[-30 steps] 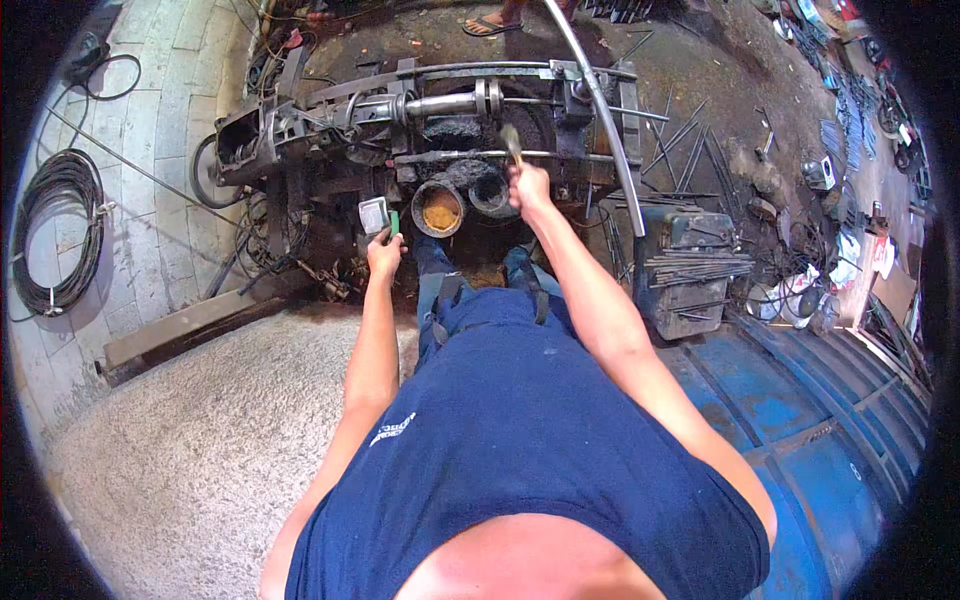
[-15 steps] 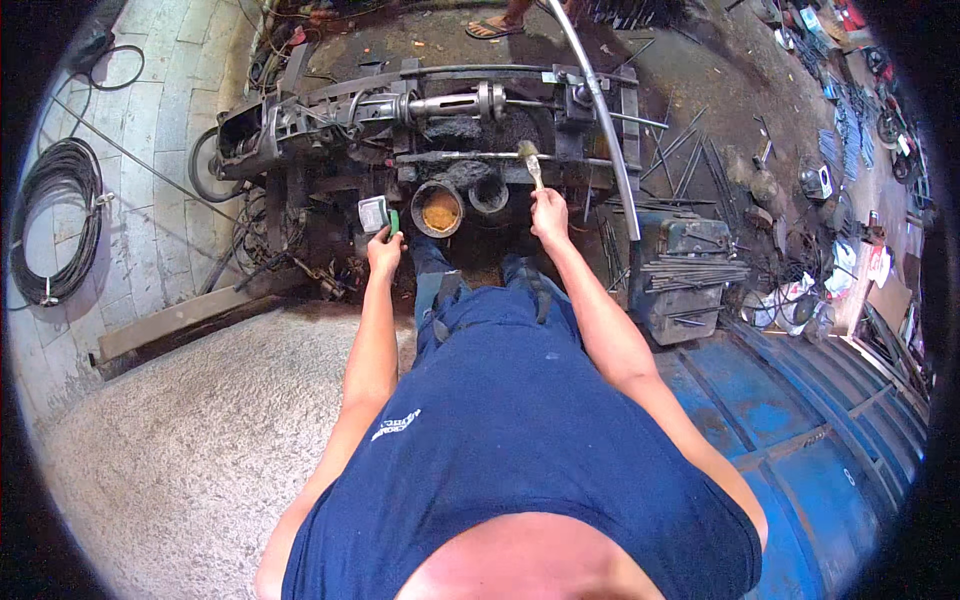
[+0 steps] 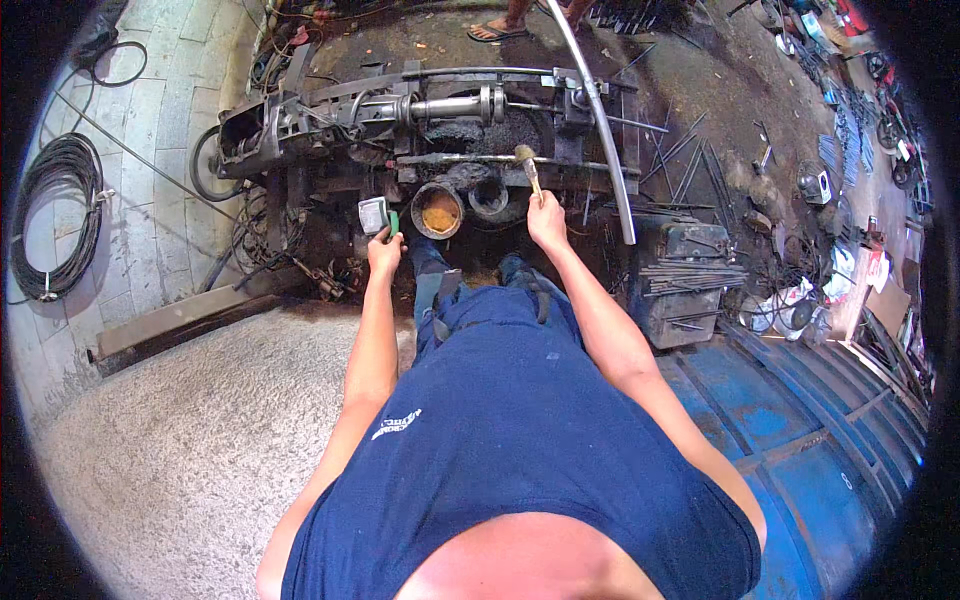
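A: Identify visible markings.
B: White lettering (image 3: 397, 424) on the navy shirt (image 3: 500, 430).
A: Hands?
B: Right hand (image 3: 546, 220): fingers wrapped around the brush (image 3: 528, 162), beside the machine's front rod (image 3: 470, 158), closer to the body than one second ago. Left hand (image 3: 385, 250): fingers gripping the green-and-white object (image 3: 375, 215), unmoved.

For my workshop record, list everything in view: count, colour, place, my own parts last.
Brush: 1, pale bristles, in right hand
Green-handled tool: 1, green and pale, in left hand
Round container: 1, grey rim, orange-brown contents, between hands
Machine: 1, dark with silvery shaft, upper centre
Long bar: 1, silvery, right of brush
Cable coil: 1, black, left
Metal box: 1, dark, right
Thin rods: several, grey, on box
Blue panels: several, lower right
Sandal: at least 1, dark, another person's foot, top
Shirt: 1, navy, lower centre
Hands: 2, bare, centre
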{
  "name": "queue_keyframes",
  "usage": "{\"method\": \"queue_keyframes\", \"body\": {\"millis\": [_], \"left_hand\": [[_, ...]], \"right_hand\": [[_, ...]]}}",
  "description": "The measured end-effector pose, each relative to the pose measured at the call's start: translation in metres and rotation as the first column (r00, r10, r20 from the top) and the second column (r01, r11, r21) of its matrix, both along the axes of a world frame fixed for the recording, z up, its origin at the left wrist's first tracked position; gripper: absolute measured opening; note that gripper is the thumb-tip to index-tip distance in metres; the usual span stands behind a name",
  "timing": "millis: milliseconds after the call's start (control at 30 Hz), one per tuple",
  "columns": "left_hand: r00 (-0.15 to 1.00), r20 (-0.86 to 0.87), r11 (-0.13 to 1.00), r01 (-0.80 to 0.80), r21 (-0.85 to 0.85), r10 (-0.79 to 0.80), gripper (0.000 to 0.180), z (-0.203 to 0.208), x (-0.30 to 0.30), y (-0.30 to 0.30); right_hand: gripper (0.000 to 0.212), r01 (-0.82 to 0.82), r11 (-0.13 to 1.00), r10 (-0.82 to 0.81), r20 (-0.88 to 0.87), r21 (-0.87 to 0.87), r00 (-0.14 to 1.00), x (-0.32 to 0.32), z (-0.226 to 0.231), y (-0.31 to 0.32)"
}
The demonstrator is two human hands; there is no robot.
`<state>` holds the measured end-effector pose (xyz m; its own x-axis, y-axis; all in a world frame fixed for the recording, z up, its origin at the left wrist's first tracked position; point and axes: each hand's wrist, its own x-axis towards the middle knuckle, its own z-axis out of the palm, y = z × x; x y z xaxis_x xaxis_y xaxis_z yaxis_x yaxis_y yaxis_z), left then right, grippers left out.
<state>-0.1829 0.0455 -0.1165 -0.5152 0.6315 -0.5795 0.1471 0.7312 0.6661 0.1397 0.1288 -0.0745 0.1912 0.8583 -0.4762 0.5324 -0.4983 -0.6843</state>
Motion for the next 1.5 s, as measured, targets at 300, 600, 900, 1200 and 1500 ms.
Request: {"method": "queue_keyframes", "body": {"millis": [300,600,900,1200,1500], "left_hand": [[1.000,0.010,1.000,0.007,-0.001,-0.007,0.043,-0.002,-0.001,0.000],[1.000,0.007,0.999,-0.001,-0.048,0.002,0.046,0.002,0.000,-0.002],[1.000,0.011,0.999,0.011,-0.044,-0.010,0.046,0.006,-0.001,-0.005],[0.999,-0.018,0.999,0.031,-0.021,-0.031,0.049,-0.011,-0.008,-0.006],[0.998,-0.061,0.998,0.031,-0.049,-0.034,0.048,-0.005,-0.003,-0.004]], "right_hand": [[0.032,-0.069,0.997,0.068,0.031,0.030,0.997,-0.001,0.002,-0.001],[0.049,-0.183,0.927,0.141,0.149,0.327,0.979,-0.028,0.046,0.058],[0.057,-0.370,0.927,0.341,0.275,0.060,0.899,-0.040,0.052,0.062],[0.049,-0.304,0.949,0.279,0.220,0.089,0.935,-0.017,0.032,-0.007],[0.044,-0.260,0.959,0.233,0.209,0.112,0.950,-0.011,0.032,0.000]]}}
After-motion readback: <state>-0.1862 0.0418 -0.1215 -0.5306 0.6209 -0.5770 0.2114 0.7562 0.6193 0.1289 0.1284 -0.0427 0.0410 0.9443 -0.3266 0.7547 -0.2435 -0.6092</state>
